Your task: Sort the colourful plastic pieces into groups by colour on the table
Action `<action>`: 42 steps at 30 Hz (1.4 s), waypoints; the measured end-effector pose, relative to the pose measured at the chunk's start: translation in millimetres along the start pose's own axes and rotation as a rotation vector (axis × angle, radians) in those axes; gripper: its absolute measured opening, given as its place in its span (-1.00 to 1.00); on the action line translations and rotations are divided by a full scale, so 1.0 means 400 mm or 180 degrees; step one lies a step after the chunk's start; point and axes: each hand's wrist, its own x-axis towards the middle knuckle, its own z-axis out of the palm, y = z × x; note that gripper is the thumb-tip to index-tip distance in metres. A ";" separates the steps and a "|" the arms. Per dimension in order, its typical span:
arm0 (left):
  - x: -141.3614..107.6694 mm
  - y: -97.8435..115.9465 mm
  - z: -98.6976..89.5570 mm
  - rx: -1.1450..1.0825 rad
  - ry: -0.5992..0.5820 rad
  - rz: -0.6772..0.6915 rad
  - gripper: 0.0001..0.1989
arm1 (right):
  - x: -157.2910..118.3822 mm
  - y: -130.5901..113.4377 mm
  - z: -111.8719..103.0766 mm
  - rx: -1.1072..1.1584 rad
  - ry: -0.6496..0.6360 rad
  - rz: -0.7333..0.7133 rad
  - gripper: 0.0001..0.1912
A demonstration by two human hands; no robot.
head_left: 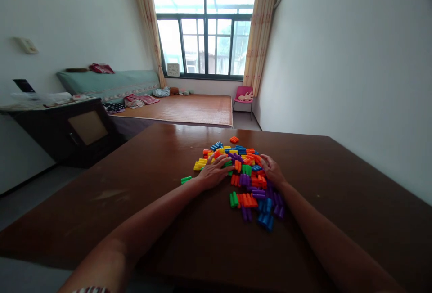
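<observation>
A heap of colourful plastic building pieces (246, 180), each like short tubes joined side by side, lies on the brown table (141, 185). My left hand (214, 173) rests on the left side of the heap, fingers stretched and slightly apart over yellow, orange and green pieces. On the opposite side, my right hand (273, 172) touches the heap's right edge near orange and blue pieces, its fingers loosely extended. Neither hand visibly grips a piece. Closer to me lie blue pieces (265, 214) and a green piece (234, 200).
A stray orange piece (234, 140) lies beyond the heap, and a green one (186, 179) left of it. Behind the table stand a bed (189, 108) with a mat and a pink chair (243, 92). A dark cabinet (84, 126) is at left, a white wall (354, 59) at right.
</observation>
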 end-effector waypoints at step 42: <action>-0.078 -0.341 0.013 -0.0047 0.0584 -0.1783 -0.59 | 0.417 -0.074 0.244 -0.1458 -0.1131 -0.0351 -0.60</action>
